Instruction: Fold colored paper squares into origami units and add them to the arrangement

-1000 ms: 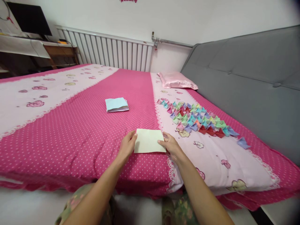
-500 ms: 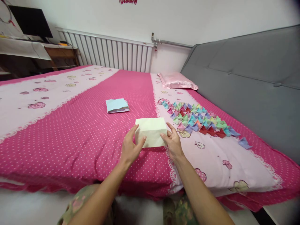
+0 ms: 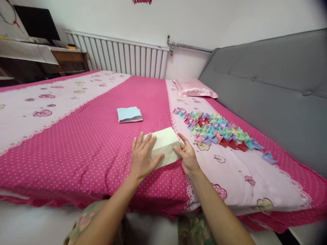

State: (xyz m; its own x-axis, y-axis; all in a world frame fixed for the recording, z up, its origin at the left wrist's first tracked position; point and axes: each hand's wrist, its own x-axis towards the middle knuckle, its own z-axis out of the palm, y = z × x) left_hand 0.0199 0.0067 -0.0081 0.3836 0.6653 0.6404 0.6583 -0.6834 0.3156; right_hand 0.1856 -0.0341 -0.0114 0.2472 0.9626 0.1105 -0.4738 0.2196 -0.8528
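Dozens folded paper pieces [image 3: 217,131] right of pale sheet [image 3: 166,143].

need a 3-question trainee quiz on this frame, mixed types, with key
1. True or false: the left hand lies flat on the pale yellow paper.
2. Which lies farther from the person on the bed: A) the paper stack or B) the yellow paper?
3. On which side of the yellow paper do the folded pieces lie, and what do the right hand fingers touch?

Key
1. True: its fingers spread over the sheet's left part.
2. A: the stack, with a light blue top sheet, lies beyond the paper.
3. To the right, on the light pink strip; the fingers touch the paper's right edge.
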